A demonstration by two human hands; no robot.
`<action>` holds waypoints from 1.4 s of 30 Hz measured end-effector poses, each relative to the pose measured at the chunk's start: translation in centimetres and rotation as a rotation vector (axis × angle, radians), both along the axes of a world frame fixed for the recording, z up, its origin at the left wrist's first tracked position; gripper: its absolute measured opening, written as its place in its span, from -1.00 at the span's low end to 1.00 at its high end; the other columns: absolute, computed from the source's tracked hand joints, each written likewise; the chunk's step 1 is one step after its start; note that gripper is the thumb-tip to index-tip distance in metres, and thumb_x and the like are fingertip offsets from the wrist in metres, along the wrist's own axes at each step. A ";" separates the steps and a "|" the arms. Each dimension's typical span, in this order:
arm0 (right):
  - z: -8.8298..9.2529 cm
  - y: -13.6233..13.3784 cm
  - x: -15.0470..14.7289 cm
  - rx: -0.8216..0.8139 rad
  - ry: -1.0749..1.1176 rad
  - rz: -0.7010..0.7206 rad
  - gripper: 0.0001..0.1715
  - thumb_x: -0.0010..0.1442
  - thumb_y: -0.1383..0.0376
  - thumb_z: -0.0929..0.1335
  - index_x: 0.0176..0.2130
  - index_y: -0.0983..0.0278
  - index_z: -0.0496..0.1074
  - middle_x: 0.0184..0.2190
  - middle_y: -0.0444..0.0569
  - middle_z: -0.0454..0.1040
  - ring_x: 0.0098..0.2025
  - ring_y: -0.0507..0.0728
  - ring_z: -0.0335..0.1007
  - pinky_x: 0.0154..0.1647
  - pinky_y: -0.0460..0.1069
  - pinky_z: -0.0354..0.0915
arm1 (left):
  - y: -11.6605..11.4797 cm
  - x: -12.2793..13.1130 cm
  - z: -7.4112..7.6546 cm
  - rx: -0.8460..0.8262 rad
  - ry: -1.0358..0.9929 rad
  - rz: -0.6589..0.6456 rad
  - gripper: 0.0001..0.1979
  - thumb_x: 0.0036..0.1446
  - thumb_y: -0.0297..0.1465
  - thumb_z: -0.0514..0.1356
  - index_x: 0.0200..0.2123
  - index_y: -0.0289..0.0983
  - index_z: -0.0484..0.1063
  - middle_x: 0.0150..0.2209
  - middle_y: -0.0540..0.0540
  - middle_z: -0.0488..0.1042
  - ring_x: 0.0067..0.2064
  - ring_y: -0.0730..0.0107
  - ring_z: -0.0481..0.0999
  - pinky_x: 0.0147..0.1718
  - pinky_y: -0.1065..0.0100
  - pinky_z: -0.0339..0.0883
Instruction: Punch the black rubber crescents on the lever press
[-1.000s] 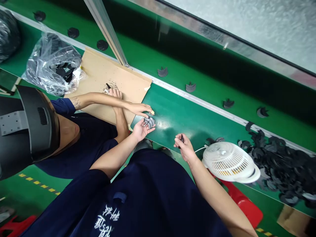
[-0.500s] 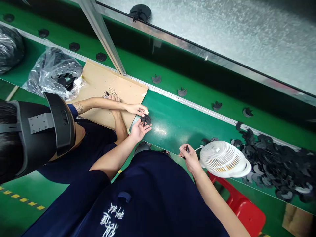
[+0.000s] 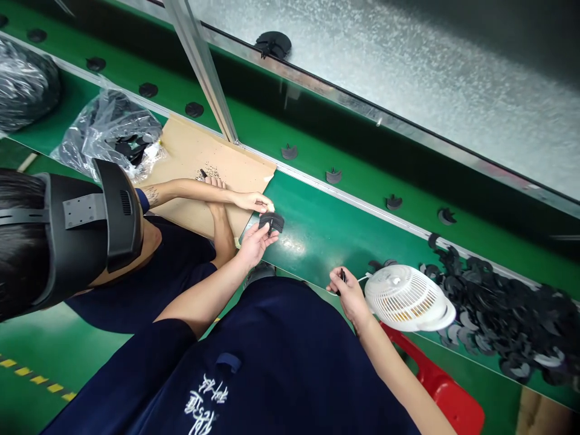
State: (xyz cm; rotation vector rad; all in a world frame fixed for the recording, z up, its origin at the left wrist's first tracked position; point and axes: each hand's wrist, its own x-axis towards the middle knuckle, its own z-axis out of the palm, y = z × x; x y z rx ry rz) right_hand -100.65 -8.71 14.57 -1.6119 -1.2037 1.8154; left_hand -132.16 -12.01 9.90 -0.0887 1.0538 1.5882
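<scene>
My left hand grips a black curved plastic part, the thumb pressed on it, above the front of the green bench. Close behind the part is a co-worker's hand, its fingertips almost at the part's edge; I cannot tell whether they touch. My right hand is closed round a small black pen-like object, just left of a white fan. The co-worker's other hand rests on brown cardboard beside scattered tiny black pieces.
A large pile of black curved parts covers the bench's right end. More parts lie spaced along the green belt behind a metal rail. Clear plastic bags stand at left. A red stool is under the fan.
The black part lay on my open left palm; now my thumb and fingers grip it and it sits turned more face-up. Parts on the belt have shifted slightly; the view has also moved.
</scene>
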 end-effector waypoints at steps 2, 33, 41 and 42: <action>0.3 -0.1 0.1 0.002 0.005 0.006 -0.46 0.04 -0.13 0.59 -0.35 0.16 0.39 -0.52 -0.27 0.18 -0.48 -0.03 0.11 -0.31 0.01 0.43 | 0.0 0.5 0.5 0.007 0.042 -0.014 -0.75 0.23 -0.37 0.46 -0.08 -0.26 0.54 -0.22 -0.07 0.67 -0.21 0.32 0.73 0.04 0.20 0.58; 3.6 0.0 6.3 -0.004 0.360 -0.036 -0.43 0.07 -0.04 0.58 -0.39 0.20 0.24 -0.53 -0.29 0.15 -0.49 -0.08 0.07 -0.44 -0.07 0.02 | -3.2 16.8 6.3 0.408 1.386 -0.348 -0.75 0.42 -0.35 0.27 0.13 -0.19 0.49 0.06 -0.23 0.58 0.12 0.15 0.63 0.15 0.00 0.56; 3.9 0.2 4.6 0.011 0.329 0.029 -0.44 0.07 -0.03 0.58 -0.38 0.20 0.25 -0.51 -0.28 0.17 -0.49 -0.07 0.10 -0.42 -0.06 0.08 | -4.0 17.5 5.5 0.269 0.771 -0.307 -0.70 0.41 -0.13 0.31 0.03 -0.20 0.51 -0.06 -0.16 0.67 -0.04 0.24 0.71 0.06 0.12 0.57; 3.9 0.3 4.3 0.011 0.326 0.039 -0.45 0.07 -0.03 0.58 -0.37 0.20 0.26 -0.51 -0.27 0.17 -0.48 -0.07 0.10 -0.43 -0.06 0.07 | -4.0 17.3 5.5 0.262 0.764 -0.299 -0.69 0.40 -0.13 0.32 0.03 -0.20 0.52 -0.07 -0.16 0.67 -0.04 0.24 0.70 0.06 0.12 0.56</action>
